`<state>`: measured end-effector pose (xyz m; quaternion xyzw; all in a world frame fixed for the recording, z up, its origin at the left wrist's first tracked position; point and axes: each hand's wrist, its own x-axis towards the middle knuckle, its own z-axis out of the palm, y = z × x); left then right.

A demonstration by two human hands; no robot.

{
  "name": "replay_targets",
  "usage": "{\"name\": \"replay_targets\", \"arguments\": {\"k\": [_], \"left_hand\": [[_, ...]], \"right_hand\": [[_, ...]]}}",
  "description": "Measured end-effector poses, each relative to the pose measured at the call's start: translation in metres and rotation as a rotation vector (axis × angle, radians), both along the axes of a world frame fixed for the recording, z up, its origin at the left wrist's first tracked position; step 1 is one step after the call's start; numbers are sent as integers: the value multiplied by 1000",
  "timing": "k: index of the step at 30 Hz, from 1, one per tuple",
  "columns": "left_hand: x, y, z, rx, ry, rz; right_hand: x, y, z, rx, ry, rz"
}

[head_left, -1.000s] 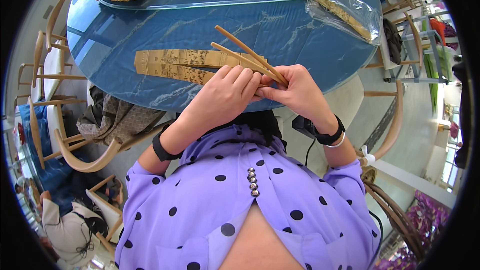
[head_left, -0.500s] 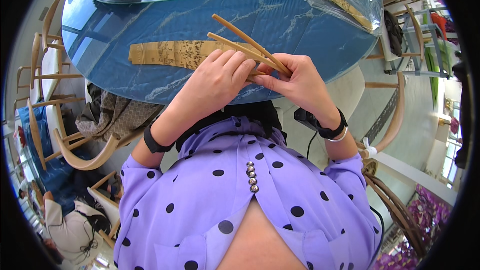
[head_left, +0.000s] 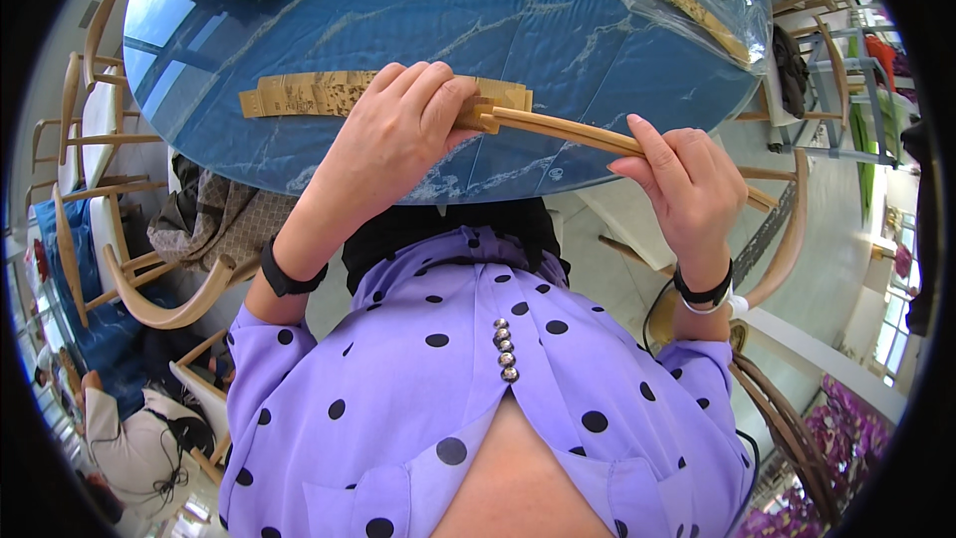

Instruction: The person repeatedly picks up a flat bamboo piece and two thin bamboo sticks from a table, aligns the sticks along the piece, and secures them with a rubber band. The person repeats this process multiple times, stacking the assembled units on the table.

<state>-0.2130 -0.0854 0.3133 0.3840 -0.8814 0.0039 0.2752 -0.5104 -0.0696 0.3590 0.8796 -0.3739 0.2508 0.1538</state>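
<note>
— Two hands on one pair of wooden chopsticks [head_left: 568, 130], is that right?

— Yes. The left hand [head_left: 398, 144] is curled over one end, fingers closed around the tan paper sleeve [head_left: 478, 115] there. The right hand [head_left: 687, 184] grips the other end, fingers wrapped shut on the sticks.

— Where are the chopsticks against the blue table [head_left: 329, 40]?

— Over its near edge, lying almost level, the right end sticking out past the rim toward the chair [head_left: 787, 239].

— Different from a moment ago?

— Quite. Half a second back both hands were bunched together at the middle of that edge and the sticks pointed up and away across the table. Now the hands have drawn well apart, the right one clear off the tabletop.

— And the flat strip on the table?

— The row of paper sleeves [head_left: 319, 95] lies just behind the left hand, as before. A clear plastic bag [head_left: 697, 0] sits at the table's far right.
</note>
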Motion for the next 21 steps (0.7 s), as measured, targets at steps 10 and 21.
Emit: {"name": "replay_targets", "arguments": {"k": [10,21], "left_hand": [[-1,1,0,-16,-12,12],[-4,-3,-3,-39,-4,44]], "right_hand": [[3,-1,2,61,50,-4],[11,-4,-12,269,-74,-7]]}}
